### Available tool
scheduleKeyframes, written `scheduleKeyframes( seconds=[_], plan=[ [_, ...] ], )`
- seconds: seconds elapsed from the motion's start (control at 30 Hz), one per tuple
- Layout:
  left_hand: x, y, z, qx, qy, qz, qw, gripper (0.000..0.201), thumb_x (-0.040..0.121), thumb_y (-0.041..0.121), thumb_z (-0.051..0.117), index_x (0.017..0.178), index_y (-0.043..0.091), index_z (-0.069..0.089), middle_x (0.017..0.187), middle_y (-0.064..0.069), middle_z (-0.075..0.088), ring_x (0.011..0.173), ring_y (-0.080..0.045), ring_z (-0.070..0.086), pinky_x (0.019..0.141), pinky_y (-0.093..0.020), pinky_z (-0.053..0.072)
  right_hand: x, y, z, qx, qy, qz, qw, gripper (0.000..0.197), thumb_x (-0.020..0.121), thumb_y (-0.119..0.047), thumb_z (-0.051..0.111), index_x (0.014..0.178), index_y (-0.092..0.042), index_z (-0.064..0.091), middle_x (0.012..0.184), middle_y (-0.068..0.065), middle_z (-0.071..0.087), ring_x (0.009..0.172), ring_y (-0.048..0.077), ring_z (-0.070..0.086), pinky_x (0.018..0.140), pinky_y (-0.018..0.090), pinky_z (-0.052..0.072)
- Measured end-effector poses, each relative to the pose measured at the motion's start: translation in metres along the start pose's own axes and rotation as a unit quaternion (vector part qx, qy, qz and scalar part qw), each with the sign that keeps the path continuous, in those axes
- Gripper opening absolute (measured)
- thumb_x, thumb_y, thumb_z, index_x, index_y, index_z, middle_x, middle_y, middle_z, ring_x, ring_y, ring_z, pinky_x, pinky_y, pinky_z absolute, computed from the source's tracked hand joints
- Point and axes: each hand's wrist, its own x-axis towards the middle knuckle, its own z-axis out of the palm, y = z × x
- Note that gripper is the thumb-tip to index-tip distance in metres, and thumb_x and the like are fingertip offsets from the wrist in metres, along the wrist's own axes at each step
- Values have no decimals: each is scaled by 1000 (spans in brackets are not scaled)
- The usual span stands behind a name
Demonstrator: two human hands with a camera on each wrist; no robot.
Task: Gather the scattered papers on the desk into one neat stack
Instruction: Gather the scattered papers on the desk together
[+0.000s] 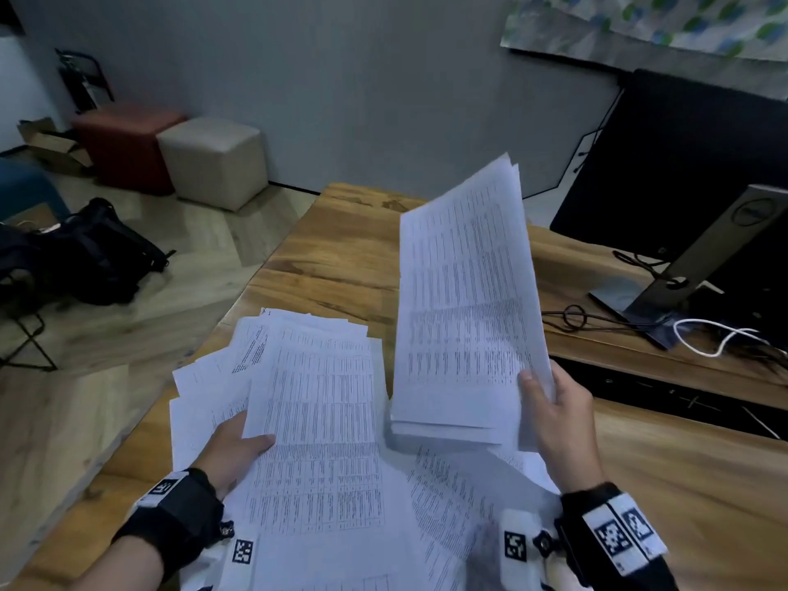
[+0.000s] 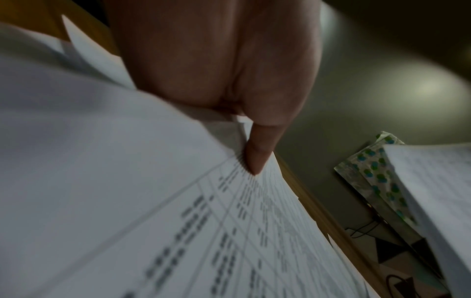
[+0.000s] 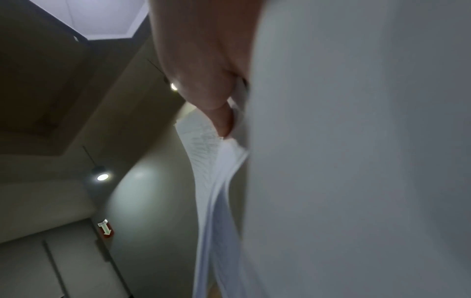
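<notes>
My right hand [image 1: 550,403] grips a thick stack of printed sheets [image 1: 460,300] by its lower right edge and holds it tilted upright above the desk; the right wrist view shows my thumb on the stack [image 3: 219,161]. My left hand [image 1: 239,450] pinches a single printed sheet [image 1: 324,420] at its left edge, thumb on top, other fingers hidden beneath; the left wrist view shows the thumb pressing that sheet [image 2: 229,221]. Loose papers [image 1: 204,386] lie fanned out on the wooden desk [image 1: 341,241] under and around both hands.
A monitor [image 1: 690,164] on a grey stand [image 1: 665,283] with cables [image 1: 597,317] occupies the desk's right side. On the floor at left are a black bag [image 1: 102,249], a red cube seat [image 1: 123,142] and a beige cube seat [image 1: 213,159].
</notes>
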Motion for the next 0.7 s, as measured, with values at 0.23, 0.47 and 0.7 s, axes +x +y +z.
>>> scheduleKeyframes(
  seconds=[0.23, 0.47, 0.7],
  plan=[
    [1, -4, -5, -13, -10, 1, 1000, 39, 93, 1, 61, 130, 15, 62, 124, -7, 72, 111, -31, 68, 103, -55, 49, -4, -67, -13, 122, -5, -13, 992, 20, 98, -15, 54, 114, -17, 66, 99, 1, 75, 89, 17, 72, 68, 26, 58],
    [-13, 2, -5, -46, -32, -3, 998, 38, 95, 3, 56, 128, 22, 59, 122, 1, 70, 114, -22, 64, 105, -42, 44, -24, -54, 24, 150, -111, 75, 980, 24, 96, -7, 51, 97, -19, 72, 104, 18, 75, 98, 41, 70, 79, 56, 56],
    [-19, 5, 1, -200, -70, -62, 975, 41, 98, 47, 52, 128, 22, 66, 125, -10, 72, 117, -32, 67, 107, -54, 45, -98, 38, 110, -68, -235, 163, 956, 23, 96, -9, 44, 111, -20, 59, 107, -4, 67, 100, 15, 66, 75, 19, 50]
  ],
)
